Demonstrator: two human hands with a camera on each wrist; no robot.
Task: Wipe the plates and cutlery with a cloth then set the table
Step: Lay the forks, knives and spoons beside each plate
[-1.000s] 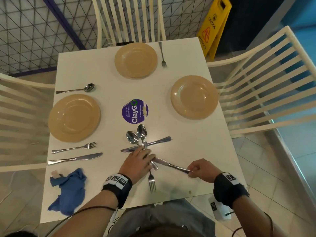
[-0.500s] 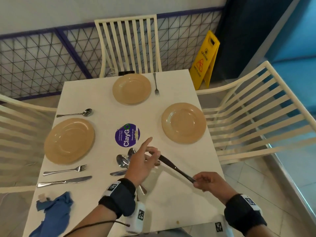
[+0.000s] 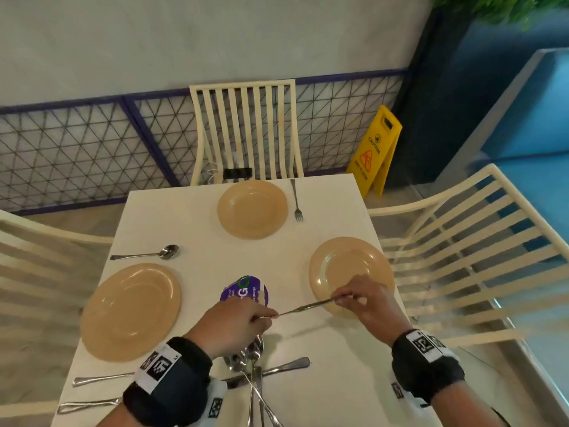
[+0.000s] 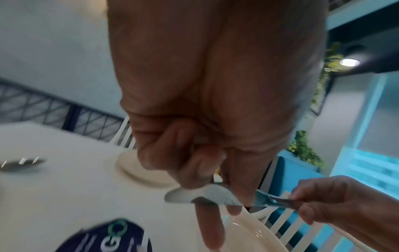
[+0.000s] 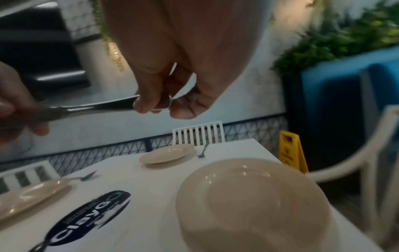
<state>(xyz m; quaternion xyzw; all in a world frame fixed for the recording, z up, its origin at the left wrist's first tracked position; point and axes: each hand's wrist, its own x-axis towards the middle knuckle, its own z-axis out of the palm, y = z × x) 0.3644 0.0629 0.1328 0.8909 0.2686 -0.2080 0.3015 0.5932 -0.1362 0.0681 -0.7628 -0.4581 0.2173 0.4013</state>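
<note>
Knife: I hold it above the table (both ends held).
Left hand: I pinch the blade.
Right hand: I pinch the handle.

Black wristbands, white coded tags

Hidden, cropped and blurred parts

The left hand covers the near half of the purple sticker and the bowls of the piled spoons; the pile's handles run off the head view's bottom edge. The fork and knife by the left plate are partly behind the left wristband. The right hand hides the held knife's handle end. The sticker's small print is unreadable; both wrist views are motion-blurred.
</note>
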